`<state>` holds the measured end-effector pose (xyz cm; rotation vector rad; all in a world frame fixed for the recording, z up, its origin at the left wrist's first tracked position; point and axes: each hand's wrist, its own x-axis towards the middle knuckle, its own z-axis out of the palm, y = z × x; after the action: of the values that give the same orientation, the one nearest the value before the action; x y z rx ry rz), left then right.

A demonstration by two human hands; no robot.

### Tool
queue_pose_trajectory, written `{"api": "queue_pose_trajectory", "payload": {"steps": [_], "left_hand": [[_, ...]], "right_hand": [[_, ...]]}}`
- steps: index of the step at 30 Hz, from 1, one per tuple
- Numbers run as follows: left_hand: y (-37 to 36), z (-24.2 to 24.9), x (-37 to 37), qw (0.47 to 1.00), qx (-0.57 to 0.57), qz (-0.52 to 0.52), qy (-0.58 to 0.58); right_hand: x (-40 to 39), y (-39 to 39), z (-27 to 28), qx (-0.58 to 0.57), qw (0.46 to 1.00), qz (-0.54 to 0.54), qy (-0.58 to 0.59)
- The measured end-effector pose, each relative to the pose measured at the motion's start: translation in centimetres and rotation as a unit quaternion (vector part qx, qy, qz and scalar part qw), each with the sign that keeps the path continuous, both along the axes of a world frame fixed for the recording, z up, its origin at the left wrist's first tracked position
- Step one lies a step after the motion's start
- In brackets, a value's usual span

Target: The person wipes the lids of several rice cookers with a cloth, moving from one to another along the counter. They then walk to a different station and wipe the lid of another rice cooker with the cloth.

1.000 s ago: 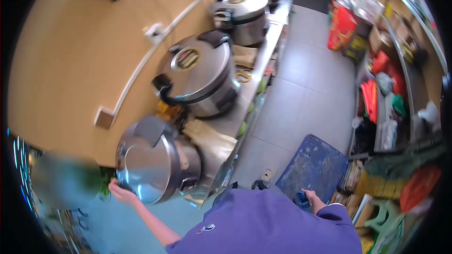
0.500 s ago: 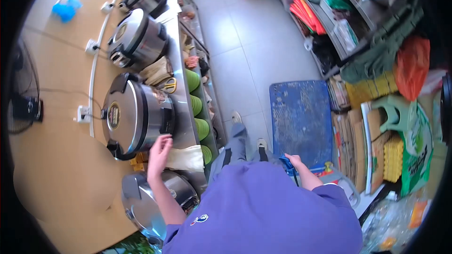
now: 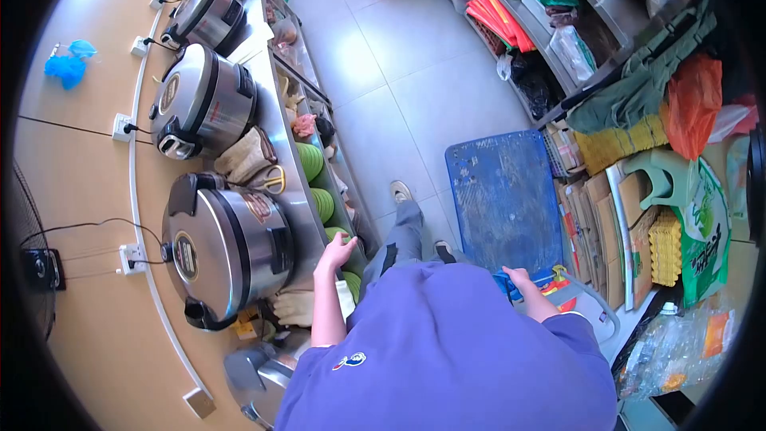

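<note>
My left hand (image 3: 340, 251) is over the shelf edge on the left, beside the stacked green bowls (image 3: 322, 203), its fingers loosely bent and apart with nothing visible in them. Close to it lies a pale cloth (image 3: 295, 308) on the metal counter. The big steel cooker (image 3: 211, 251) stands further left. My right hand (image 3: 520, 278) is closed around a small blue item (image 3: 503, 281) in front of my body; most of the item is hidden. Beyond that hand lies a worn blue board (image 3: 507, 199) on the floor.
More steel cookers (image 3: 203, 101) line the counter (image 3: 275, 140), with yellow scissors (image 3: 275, 179) and a brown cloth (image 3: 245, 156) between them. On the right are flattened cardboard (image 3: 600, 223), a green stool (image 3: 661, 175), shelves with bags, and clear plastic bottles (image 3: 678, 351). Grey tiles (image 3: 399, 56) run ahead.
My left hand has moved right, away from the big cooker's side to the shelf with the bowls. The view has shifted, and my right hand still holds the blue item.
</note>
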<state>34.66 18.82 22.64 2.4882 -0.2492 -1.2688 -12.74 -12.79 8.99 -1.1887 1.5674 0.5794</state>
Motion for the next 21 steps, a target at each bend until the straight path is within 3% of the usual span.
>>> {"api": "queue_pose_trajectory", "payload": {"steps": [3, 5, 7, 8, 10, 11, 12, 14, 18, 19, 21], "left_hand": [[-1.7, -2.0, 2.2, 0.999, 0.007, -0.025, -0.022], [-2.2, -4.7, 3.1, 1.0, -0.013, 0.002, -0.007], [-1.3, -10.4, 3.8, 0.993, -0.063, 0.093, 0.023], [-1.2, -10.8, 4.0, 0.992, -0.068, 0.103, 0.027], [-1.6, -11.5, 5.2, 0.931, -0.059, 0.304, 0.191], [-1.5, -12.0, 6.1, 0.929, -0.067, 0.309, 0.194], [-1.2, -12.5, 6.9, 0.9, -0.112, 0.372, 0.198], [-0.7, -14.1, 8.5, 0.844, -0.162, 0.456, 0.232], [-1.0, -14.8, 12.2, 0.823, -0.161, 0.476, 0.266], [-1.3, -14.8, 13.2, 0.845, -0.138, 0.443, 0.265], [-1.6, -15.0, 15.1, 0.867, -0.114, 0.405, 0.266]], "right_hand": [[3.3, -1.8, -2.3, -0.025, 1.0, -0.003, 0.006], [7.9, -2.5, -0.7, -0.065, 0.997, 0.035, 0.016], [12.4, -3.5, 0.0, -0.029, 0.999, 0.027, -0.037], [14.3, -4.2, -0.9, -0.014, 0.997, 0.057, -0.042], [20.8, -5.9, 3.7, -0.029, 0.991, 0.126, -0.045], [23.7, -6.7, 5.8, -0.039, 0.982, 0.18, -0.048], [24.0, -8.3, 1.8, -0.104, 0.968, 0.226, -0.038], [27.5, -11.4, 3.0, -0.116, 0.968, 0.215, -0.053], [31.9, -15.8, 3.6, -0.171, 0.971, 0.083, -0.144], [32.8, -16.4, 4.3, -0.118, 0.977, 0.05, -0.172], [34.2, -15.7, 7.2, -0.148, 0.978, 0.059, -0.133]]}}
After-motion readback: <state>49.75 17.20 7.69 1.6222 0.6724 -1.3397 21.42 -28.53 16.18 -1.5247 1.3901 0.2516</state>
